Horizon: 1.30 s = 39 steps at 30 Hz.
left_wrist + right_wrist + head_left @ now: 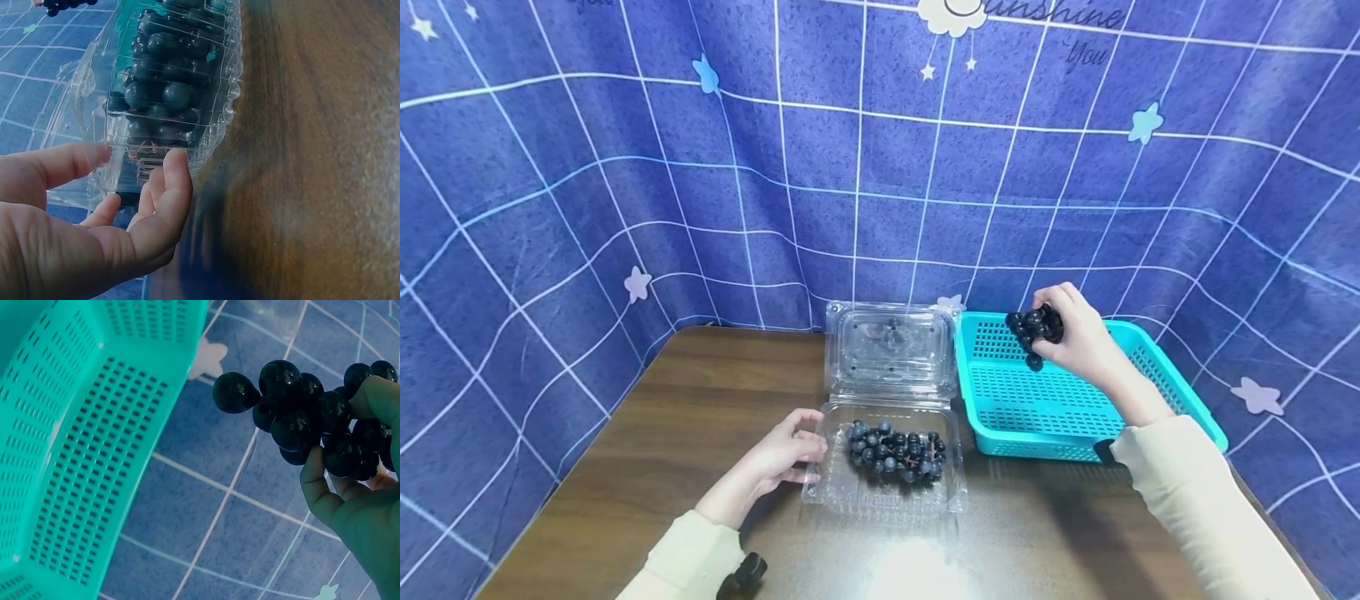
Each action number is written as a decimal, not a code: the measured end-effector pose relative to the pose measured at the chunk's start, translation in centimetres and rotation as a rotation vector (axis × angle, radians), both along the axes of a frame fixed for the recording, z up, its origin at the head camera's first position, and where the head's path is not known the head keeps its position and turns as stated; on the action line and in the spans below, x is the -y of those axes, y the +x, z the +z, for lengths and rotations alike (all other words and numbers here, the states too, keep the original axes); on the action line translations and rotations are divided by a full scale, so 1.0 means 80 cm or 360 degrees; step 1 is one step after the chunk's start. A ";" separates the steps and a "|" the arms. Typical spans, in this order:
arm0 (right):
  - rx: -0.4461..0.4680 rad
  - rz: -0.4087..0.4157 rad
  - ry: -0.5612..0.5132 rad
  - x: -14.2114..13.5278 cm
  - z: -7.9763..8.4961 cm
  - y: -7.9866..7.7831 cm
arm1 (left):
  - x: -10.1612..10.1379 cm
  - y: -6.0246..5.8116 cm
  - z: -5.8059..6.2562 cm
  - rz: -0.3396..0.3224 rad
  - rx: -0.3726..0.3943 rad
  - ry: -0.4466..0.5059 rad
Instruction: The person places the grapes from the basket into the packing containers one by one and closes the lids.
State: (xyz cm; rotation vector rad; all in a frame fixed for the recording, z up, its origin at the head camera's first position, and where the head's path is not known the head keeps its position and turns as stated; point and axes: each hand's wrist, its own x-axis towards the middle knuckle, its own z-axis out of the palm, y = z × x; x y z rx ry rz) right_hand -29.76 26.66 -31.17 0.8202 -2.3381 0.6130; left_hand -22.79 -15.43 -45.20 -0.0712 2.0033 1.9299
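Note:
My right hand (1071, 333) grips a bunch of dark grapes (294, 419), raised over the turquoise basket (1037, 446). The fingers curl round one end, and several grapes stick out past them. A clear plastic clamshell container (880, 500) stands open on the table, its lid (891, 346) tipped back. Inside lies another bunch of dark grapes (895, 450), with reddish stems showing. At the container's left side, my left hand (782, 454) holds the edge, thumb and bent fingers against the plastic in the left wrist view.
The slotted basket stands at the right, close beside the container. Below everything is a brown wooden table (700, 400), with a bright glare near its front. A blue curtain (820, 208) with white lines and stars hangs behind and at both sides.

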 end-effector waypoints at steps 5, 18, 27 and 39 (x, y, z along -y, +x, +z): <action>-0.0055 0.0015 -0.0081 0.011 -0.005 0.007 | 0.001 0.000 -0.001 -0.0010 0.0003 -0.0001; -0.0023 -0.0003 -0.0266 0.038 -0.011 0.042 | 0.003 -0.003 0.000 -0.0029 0.0005 0.0008; 0.0016 0.0206 -0.0467 0.065 -0.022 0.070 | 0.003 -0.001 -0.001 -0.0040 0.0013 0.0026; 0.0159 0.0446 -0.0498 0.103 -0.026 0.111 | 0.002 -0.003 -0.006 -0.0029 0.0009 0.0025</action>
